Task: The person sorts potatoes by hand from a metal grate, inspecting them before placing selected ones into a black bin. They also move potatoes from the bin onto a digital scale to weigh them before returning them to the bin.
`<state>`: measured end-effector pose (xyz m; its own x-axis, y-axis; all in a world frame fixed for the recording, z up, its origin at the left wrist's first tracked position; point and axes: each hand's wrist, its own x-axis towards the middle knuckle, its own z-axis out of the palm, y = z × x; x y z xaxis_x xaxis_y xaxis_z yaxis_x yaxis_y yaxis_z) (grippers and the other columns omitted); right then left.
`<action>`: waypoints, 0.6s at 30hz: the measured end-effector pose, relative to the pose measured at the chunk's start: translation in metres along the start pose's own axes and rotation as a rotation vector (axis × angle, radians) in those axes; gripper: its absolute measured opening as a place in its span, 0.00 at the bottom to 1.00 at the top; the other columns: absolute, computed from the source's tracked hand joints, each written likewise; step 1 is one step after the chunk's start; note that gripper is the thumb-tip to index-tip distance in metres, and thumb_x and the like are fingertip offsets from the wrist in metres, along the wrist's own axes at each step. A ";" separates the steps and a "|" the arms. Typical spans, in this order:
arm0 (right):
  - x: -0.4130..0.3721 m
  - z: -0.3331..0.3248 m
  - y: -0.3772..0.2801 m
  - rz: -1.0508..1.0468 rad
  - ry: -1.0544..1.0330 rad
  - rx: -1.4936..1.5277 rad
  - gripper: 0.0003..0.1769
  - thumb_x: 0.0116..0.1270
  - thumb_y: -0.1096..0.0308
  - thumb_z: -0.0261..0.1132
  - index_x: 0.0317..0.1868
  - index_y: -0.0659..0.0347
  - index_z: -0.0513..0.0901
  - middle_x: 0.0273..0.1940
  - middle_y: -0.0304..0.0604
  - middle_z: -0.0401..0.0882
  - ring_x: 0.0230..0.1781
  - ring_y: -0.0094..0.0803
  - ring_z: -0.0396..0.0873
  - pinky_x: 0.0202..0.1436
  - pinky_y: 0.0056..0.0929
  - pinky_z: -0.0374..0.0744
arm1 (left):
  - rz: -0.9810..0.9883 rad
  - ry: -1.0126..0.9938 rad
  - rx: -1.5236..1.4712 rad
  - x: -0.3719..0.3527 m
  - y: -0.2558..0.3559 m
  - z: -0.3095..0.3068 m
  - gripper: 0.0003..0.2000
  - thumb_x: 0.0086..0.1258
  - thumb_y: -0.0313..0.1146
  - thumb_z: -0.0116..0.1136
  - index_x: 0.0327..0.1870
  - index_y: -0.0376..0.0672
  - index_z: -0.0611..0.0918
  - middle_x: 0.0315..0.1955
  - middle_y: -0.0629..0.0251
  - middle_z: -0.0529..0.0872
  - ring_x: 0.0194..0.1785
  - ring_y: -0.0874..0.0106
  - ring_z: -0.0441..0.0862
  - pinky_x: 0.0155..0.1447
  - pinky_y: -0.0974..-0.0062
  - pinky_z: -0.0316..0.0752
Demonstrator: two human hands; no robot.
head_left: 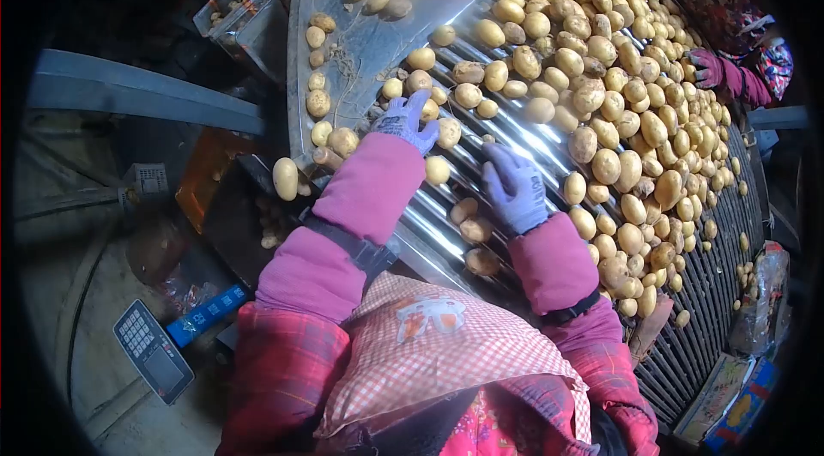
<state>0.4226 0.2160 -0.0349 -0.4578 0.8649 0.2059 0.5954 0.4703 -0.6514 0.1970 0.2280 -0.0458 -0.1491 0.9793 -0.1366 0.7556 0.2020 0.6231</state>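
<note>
Over the left edge of the metal rollers (pixel 539 140), my left hand (pixel 408 123), in a pale purple glove, has its fingers spread among several potatoes (pixel 448 132). Its thumb is beside one of them, and no grip shows. Above the rollers to the right hovers my right hand (pixel 515 188), gloved alike, its fingers apart and slightly bent. I see nothing held in it. Below that hand a few darker potatoes (pixel 481 262) lie by the rollers. One pale potato (pixel 285 179) is just beyond the left edge of the metal sheet (pixel 360 31), seemingly in the air.
A large heap of potatoes (pixel 631 113) covers the right side. Across it, another person's gloved hand (pixel 706 68) rests by the heap. Crates (pixel 232 1) stand upper left, beside a grey beam (pixel 142 91). A scale display (pixel 154 351) is lower left; a cardboard box (pixel 717 396) lower right.
</note>
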 end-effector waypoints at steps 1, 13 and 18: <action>0.003 -0.005 0.005 0.077 -0.049 -0.005 0.19 0.65 0.63 0.60 0.56 0.59 0.78 0.50 0.50 0.80 0.52 0.47 0.77 0.58 0.43 0.72 | -0.006 -0.001 -0.003 0.003 -0.001 0.002 0.29 0.62 0.40 0.60 0.66 0.50 0.69 0.54 0.44 0.74 0.58 0.47 0.73 0.60 0.53 0.71; 0.056 0.039 0.002 -0.175 -0.229 -0.231 0.34 0.56 0.56 0.65 0.65 0.49 0.70 0.60 0.44 0.72 0.57 0.43 0.72 0.58 0.44 0.70 | -0.544 -0.362 -1.789 -0.006 -0.019 -0.015 0.22 0.66 0.51 0.56 0.51 0.43 0.75 0.34 0.59 0.81 0.31 0.65 0.81 0.34 0.68 0.77; 0.057 0.043 0.004 -0.037 -0.037 -0.094 0.31 0.60 0.51 0.65 0.61 0.55 0.74 0.50 0.48 0.79 0.48 0.46 0.78 0.52 0.44 0.73 | -0.589 -0.205 -1.910 -0.021 0.007 -0.022 0.21 0.66 0.48 0.53 0.53 0.44 0.77 0.46 0.57 0.81 0.45 0.58 0.82 0.45 0.59 0.79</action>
<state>0.3705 0.2597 -0.0575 -0.5031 0.8406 0.2004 0.6366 0.5174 -0.5719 0.1913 0.2095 -0.0215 0.0869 0.8141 -0.5741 -0.8916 0.3207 0.3198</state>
